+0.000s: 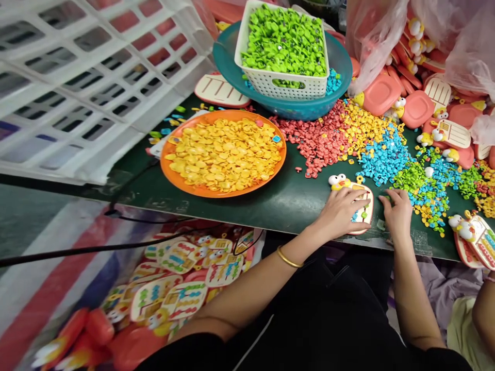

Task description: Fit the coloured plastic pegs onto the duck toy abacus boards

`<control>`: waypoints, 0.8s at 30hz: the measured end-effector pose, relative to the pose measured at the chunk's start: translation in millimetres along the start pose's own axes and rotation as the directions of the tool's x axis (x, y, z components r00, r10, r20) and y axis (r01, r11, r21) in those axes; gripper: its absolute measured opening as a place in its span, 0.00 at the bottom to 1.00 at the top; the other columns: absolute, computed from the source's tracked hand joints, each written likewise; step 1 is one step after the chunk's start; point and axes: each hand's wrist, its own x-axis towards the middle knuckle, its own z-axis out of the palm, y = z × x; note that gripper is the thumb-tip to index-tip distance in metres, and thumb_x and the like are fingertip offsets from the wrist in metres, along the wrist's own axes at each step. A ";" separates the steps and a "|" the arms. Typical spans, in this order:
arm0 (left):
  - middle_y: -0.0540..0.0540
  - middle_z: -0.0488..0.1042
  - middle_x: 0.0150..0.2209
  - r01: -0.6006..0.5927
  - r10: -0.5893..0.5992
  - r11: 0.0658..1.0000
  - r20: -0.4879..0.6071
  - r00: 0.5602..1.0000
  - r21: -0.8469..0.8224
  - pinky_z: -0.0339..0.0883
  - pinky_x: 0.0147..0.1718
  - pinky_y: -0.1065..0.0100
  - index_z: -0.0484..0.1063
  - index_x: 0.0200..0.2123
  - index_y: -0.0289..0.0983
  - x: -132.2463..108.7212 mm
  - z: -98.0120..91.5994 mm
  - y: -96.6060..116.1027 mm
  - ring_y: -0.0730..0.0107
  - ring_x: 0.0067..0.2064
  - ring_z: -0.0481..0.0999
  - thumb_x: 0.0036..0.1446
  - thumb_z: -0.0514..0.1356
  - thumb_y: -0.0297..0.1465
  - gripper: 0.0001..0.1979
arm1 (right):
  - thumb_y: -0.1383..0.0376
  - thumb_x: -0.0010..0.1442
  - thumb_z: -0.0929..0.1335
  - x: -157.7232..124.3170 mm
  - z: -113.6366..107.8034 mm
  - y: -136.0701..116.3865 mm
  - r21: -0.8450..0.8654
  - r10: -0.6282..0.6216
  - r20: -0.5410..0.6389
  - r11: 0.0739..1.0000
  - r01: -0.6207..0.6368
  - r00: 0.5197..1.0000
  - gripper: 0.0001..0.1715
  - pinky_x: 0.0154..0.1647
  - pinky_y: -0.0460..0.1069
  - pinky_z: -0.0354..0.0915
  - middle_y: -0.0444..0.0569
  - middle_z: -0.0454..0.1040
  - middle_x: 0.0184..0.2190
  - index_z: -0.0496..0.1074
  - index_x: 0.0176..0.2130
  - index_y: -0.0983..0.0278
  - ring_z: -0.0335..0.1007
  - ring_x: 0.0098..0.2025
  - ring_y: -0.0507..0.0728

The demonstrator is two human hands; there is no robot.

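Note:
A cream toy board with a red edge and a duck-like head with two white eyes lies near the table's front edge. My left hand rests over it, fingers spread across its slots, where a few green and blue pieces show. Just right of the board, my right hand is close to the table with thumb and fingertips curled together; anything between them is too small to make out. Piles of small blue pieces and green pieces lie beyond my right hand.
An orange plate holds yellow pieces. Behind stands a white basket of green pieces in a teal basin. Red pieces lie beside it. Finished-looking boards sit at right, near another person's arm. A white crate leans left.

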 end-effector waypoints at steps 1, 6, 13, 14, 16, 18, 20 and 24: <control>0.44 0.68 0.62 -0.007 0.007 1.000 -0.007 1.000 0.001 0.58 0.58 0.51 0.73 0.54 0.43 -0.7 0.9 -0.3 0.49 0.59 0.65 0.52 0.68 0.48 0.29 | 0.60 0.61 0.66 -0.4 -1.2 3.4 -0.009 0.018 -0.005 1.000 -0.018 1.000 0.13 0.44 0.55 0.67 0.53 0.73 0.37 0.79 0.36 0.63 0.70 0.40 0.59; 0.41 0.69 0.60 0.025 -0.028 0.998 -0.051 0.998 -0.065 0.60 0.57 0.50 0.70 0.55 0.40 -2.8 3.4 -1.1 0.50 0.59 0.66 0.49 0.71 0.47 0.33 | 0.55 0.60 0.68 7.0 14.7 -7.2 0.222 0.081 0.012 0.972 -0.082 0.997 0.15 0.39 0.53 0.68 0.51 0.78 0.35 0.80 0.38 0.61 0.72 0.37 0.57; 0.33 0.55 0.68 0.097 -0.105 0.992 -0.099 0.990 -0.085 0.56 0.62 0.48 0.48 0.69 0.37 0.4 4.8 1.2 0.45 0.67 0.58 0.44 0.73 0.46 0.55 | 0.56 0.63 0.68 -0.2 25.4 -21.9 0.071 -0.124 0.026 0.990 0.122 0.992 0.13 0.52 0.61 0.64 0.53 0.78 0.45 0.82 0.39 0.57 0.66 0.47 0.62; 0.33 0.54 0.69 0.091 -0.096 0.994 -0.078 0.992 -0.059 0.55 0.63 0.48 0.49 0.69 0.37 1.0 4.2 1.8 0.44 0.67 0.58 0.44 0.73 0.47 0.55 | 0.57 0.64 0.67 -1.6 21.2 -18.5 0.067 -0.140 0.061 0.989 0.136 0.988 0.14 0.52 0.61 0.64 0.53 0.77 0.46 0.82 0.41 0.57 0.66 0.48 0.62; 0.35 0.54 0.69 0.067 -0.067 0.998 -0.029 0.997 -0.007 0.54 0.62 0.47 0.54 0.67 0.38 2.1 2.6 2.8 0.42 0.65 0.60 0.44 0.72 0.49 0.52 | 0.57 0.65 0.66 0.0 11.2 -9.2 0.068 -0.151 0.111 0.987 0.144 0.982 0.16 0.51 0.60 0.65 0.54 0.75 0.47 0.81 0.45 0.58 0.66 0.48 0.61; 0.37 0.58 0.68 0.053 -0.053 0.998 -0.004 0.999 0.019 0.56 0.61 0.48 0.60 0.65 0.39 2.8 1.2 3.8 0.43 0.63 0.63 0.44 0.71 0.51 0.49 | 0.57 0.65 0.65 7.3 2.5 1.4 0.008 -0.131 0.068 0.991 0.130 0.989 0.18 0.50 0.59 0.65 0.56 0.73 0.49 0.80 0.46 0.60 0.66 0.47 0.61; 0.39 0.62 0.66 0.062 -0.061 0.998 -0.009 0.998 0.029 0.58 0.59 0.49 0.63 0.63 0.40 3.3 0.9 5.1 0.45 0.60 0.65 0.44 0.71 0.52 0.46 | 0.59 0.65 0.64 17.0 -2.7 11.1 -0.113 -0.109 -0.005 0.988 0.108 0.994 0.18 0.49 0.60 0.65 0.58 0.73 0.46 0.81 0.44 0.62 0.65 0.46 0.62; 0.39 0.60 0.67 0.112 -0.109 0.990 -0.037 0.993 0.084 0.59 0.55 0.49 0.60 0.65 0.42 7.5 2.2 11.0 0.43 0.58 0.65 0.43 0.71 0.53 0.49 | 0.65 0.64 0.63 29.0 -5.8 21.0 -0.256 -0.128 0.086 0.956 0.146 0.988 0.17 0.46 0.58 0.64 0.56 0.75 0.36 0.81 0.36 0.63 0.64 0.43 0.63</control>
